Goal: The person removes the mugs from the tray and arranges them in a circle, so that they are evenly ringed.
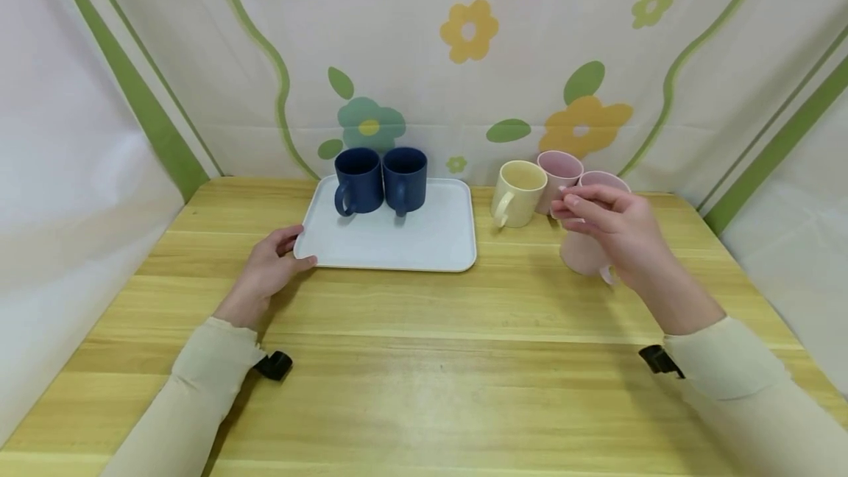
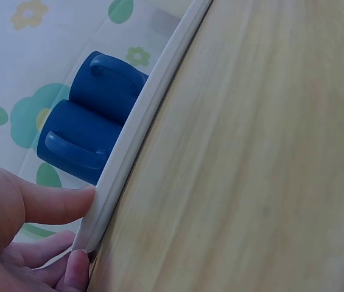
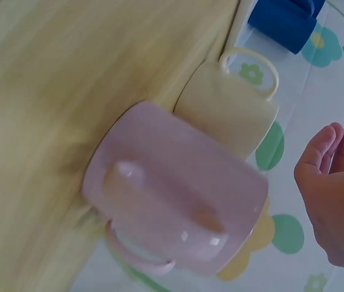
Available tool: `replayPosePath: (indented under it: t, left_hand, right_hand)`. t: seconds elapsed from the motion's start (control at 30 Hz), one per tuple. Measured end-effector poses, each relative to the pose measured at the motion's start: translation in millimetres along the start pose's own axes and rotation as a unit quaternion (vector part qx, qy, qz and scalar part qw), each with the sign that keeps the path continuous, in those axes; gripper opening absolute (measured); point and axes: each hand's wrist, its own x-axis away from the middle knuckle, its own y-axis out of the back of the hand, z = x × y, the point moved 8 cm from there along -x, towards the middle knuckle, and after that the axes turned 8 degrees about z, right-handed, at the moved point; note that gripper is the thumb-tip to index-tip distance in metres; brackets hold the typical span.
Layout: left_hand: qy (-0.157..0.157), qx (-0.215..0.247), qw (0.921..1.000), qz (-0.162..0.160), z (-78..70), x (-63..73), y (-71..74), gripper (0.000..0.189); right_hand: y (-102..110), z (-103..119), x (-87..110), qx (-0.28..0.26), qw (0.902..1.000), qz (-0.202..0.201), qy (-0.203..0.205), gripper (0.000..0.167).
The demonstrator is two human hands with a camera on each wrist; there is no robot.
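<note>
My left hand grips the near left corner of a white tray, thumb on the front rim and fingers at the side. In the left wrist view the thumb lies against the rim. Two dark blue mugs stand upright side by side at the tray's back left. My right hand hovers over the pink mugs, fingers loosely bent, nothing in them. It partly hides a near pink mug; behind stand another pink mug and one whose rim shows.
A pale yellow mug stands left of the pink mugs, its handle toward the front. A flowered cloth hangs behind the wooden table, and white cloth borders both sides.
</note>
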Motion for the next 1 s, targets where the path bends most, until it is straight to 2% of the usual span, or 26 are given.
replayPosePath:
  t: [0.13,0.23,0.37,0.6,0.73,1.0]
  left_hand:
    - [0.003,0.005,1.0000,-0.002,1.0,-0.4,0.3,0.079]
    - [0.005,0.007,1.0000,-0.003,1.2,-0.6,0.7,0.079]
    - [0.001,0.005,1.0000,-0.001,0.5,-0.5,0.7,0.078]
    - [-0.004,0.004,1.0000,0.002,-0.8,-0.9,-0.8,0.080]
    - [0.000,0.007,1.0000,0.004,-1.0,-1.5,-2.0,0.080]
    - [0.001,0.007,1.0000,0.002,-0.8,-1.8,0.3,0.082]
  right_hand:
    - [-15.4,-6.5,-16.1,0.046,0.9988,0.009,-0.017,0.015]
    - [-24.9,-13.6,-26.6,0.057,0.9976,0.007,-0.037,0.019]
    - [-38.2,-23.7,-39.2,0.045,0.9967,0.015,-0.065,0.032]
    - [-60.2,-39.5,-69.1,0.083,0.9918,0.038,-0.089,0.027]
    - [-71.1,-48.3,-81.6,0.100,0.9876,0.048,-0.111,0.035]
    - [-87.8,-63.1,-100.7,0.096,0.9824,0.068,-0.145,0.037]
